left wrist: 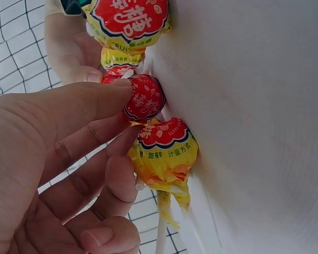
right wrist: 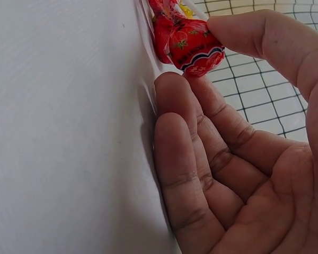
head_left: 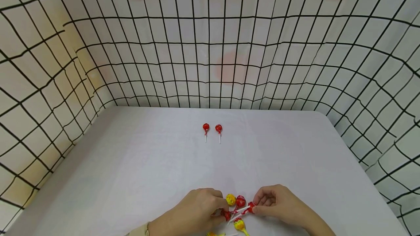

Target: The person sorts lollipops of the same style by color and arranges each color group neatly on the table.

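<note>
At the near edge of the white table my left hand (head_left: 203, 207) pinches a red-wrapped lollipop (left wrist: 147, 98) between thumb and fingers. To its right, my right hand (head_left: 280, 205) grips the head of another red lollipop (right wrist: 196, 47) with thumb and fingertips, its white stick pointing left. Between the hands sit a yellow lollipop (head_left: 230, 199) and a red one (head_left: 241, 201), side by side. Closer to me lies a yellow-and-red lollipop (head_left: 240, 225). Part of another yellow wrapper (head_left: 213, 234) shows at the bottom edge of the head view.
Two red lollipops, a left one (head_left: 206, 126) and a right one (head_left: 218, 128), lie farther back on the white tabletop (head_left: 147, 163), sticks toward me. A black wire grid (head_left: 226, 43) with white behind it rises along the back and both sides.
</note>
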A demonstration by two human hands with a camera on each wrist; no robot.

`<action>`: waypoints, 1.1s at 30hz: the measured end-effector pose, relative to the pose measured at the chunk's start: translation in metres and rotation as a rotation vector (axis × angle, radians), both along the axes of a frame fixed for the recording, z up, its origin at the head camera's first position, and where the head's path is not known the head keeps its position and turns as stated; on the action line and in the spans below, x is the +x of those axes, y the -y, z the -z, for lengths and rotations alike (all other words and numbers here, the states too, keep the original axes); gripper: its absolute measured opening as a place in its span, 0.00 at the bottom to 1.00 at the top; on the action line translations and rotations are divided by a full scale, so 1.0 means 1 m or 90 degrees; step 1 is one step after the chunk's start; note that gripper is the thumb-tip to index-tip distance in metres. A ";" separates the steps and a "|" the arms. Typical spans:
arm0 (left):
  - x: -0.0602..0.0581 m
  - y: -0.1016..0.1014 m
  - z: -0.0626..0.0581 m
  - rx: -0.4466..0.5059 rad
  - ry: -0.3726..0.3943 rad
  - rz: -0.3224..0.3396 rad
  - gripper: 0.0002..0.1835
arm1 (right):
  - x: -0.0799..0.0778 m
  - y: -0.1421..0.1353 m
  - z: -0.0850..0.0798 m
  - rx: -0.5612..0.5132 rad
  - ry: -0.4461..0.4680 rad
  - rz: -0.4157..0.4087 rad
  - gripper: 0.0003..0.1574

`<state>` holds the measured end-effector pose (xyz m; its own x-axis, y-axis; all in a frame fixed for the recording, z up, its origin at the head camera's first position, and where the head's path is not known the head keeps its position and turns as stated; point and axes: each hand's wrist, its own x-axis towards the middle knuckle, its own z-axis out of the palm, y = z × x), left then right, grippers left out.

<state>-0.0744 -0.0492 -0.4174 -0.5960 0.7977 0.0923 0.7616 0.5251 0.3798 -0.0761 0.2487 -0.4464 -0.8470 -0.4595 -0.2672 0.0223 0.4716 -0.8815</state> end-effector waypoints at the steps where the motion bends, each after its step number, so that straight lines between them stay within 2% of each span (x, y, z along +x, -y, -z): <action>1: 0.000 0.000 0.000 -0.001 0.001 0.000 0.04 | 0.000 0.000 0.000 -0.006 0.002 0.000 0.12; 18: 0.002 -0.002 -0.004 -0.024 0.020 -0.006 0.03 | -0.003 -0.006 -0.002 -0.026 0.026 0.017 0.14; 33: 0.005 -0.002 -0.005 -0.038 0.019 -0.010 0.03 | -0.005 -0.012 0.000 -0.087 0.043 0.020 0.15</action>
